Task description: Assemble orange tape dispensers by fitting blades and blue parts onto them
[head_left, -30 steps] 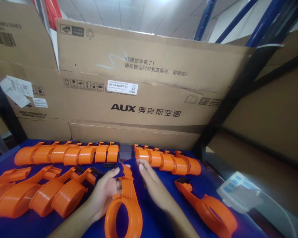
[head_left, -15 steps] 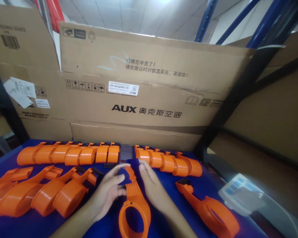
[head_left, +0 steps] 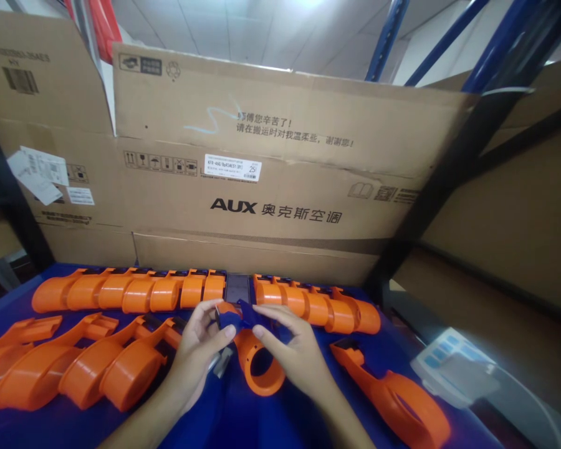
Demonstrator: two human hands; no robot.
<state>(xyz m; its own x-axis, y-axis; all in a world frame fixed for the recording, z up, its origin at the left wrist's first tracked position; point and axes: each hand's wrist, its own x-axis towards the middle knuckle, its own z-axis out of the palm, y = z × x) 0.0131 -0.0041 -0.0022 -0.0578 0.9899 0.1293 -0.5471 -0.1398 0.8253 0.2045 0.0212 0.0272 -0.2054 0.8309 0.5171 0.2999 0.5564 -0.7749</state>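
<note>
At the centre, my left hand [head_left: 201, 346] is closed around the head of an orange tape dispenser [head_left: 263, 381], with its thumb on a dark blue piece [head_left: 249, 313] there. My right hand [head_left: 292, 340] pinches the same blue piece from the other side, thumb and fingertips at its edge. The dispenser's round hub points toward me, tilted down. A small grey, metal-looking part [head_left: 222, 363] shows just below my left fingers; whether it is held or attached is unclear. My hands cover most of the dispenser's head.
More orange dispensers line the back of the blue table in a left row [head_left: 138, 293] and a right row [head_left: 318, 307]. Several larger ones [head_left: 131, 374] lie front left, another [head_left: 397, 399] front right. A white-and-blue device [head_left: 455, 368] sits right; a cardboard box wall [head_left: 285, 237] stands behind.
The held dispenser has turned and shifted, so its hub sits higher and farther from me. My right fingers have moved over onto the blue piece. The grey part has come into view.
</note>
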